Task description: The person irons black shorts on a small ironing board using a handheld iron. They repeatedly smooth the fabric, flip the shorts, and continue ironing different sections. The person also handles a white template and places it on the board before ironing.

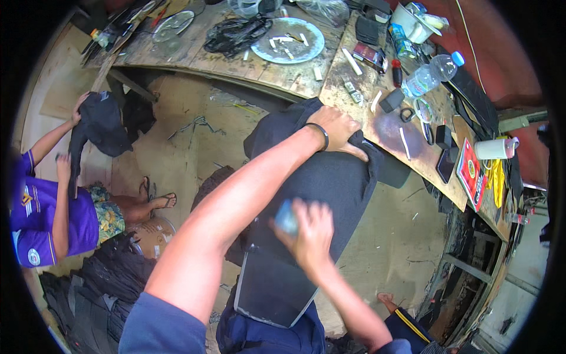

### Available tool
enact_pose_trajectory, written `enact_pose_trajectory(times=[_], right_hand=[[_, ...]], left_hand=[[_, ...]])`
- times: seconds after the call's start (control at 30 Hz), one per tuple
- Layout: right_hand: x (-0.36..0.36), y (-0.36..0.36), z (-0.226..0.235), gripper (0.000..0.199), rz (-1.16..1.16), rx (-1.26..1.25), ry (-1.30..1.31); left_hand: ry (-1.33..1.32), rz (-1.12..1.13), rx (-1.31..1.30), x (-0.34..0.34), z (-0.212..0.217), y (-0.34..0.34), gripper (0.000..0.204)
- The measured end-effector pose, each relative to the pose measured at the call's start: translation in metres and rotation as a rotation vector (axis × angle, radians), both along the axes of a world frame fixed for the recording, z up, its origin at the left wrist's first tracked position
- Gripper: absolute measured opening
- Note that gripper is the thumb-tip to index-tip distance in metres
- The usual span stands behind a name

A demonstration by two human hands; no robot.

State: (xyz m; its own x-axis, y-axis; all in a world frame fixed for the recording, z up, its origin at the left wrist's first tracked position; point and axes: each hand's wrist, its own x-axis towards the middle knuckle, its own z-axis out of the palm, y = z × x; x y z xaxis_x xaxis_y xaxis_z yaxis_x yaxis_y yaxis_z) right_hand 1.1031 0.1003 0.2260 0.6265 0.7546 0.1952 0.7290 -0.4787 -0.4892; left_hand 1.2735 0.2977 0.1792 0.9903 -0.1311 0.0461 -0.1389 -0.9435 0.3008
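The right hand (312, 233) is closed around a small pale-blue block (287, 218); it is blurred, so I cannot tell its material, nor whether it touches the long piece of black cloth (333, 189) below. The left hand (339, 130) grips the far end of this cloth, beside the edge of the worn wooden table (283, 76). The cloth lies between the person and this table, and a flat black board (274, 289) shows at its near end. In my judgement, the left hand should hold the cloth tight, without folds, while the block makes even strokes, light near the board's edge.
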Motion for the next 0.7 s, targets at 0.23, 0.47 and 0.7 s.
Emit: enact_pose_trajectory(times=[0.23,0.47,0.7], right_hand=[[0.088,-0.024,0.018,0.061,-0.269,0.556,0.173],[0.066,-0.080,-0.121,0.065,-0.427,0.601,0.076],[-0.167,-0.154,-0.045,0.099,-0.311,0.342,0.241]], left_hand=[[-0.480,0.522,-0.071,-0.093,0.016,-0.012,0.069],[-0.129,0.843,-0.944,-0.272,-0.046,-0.055,0.080],[0.142,0.823,-1.333,-0.533,-0.090,-0.175,0.064]])
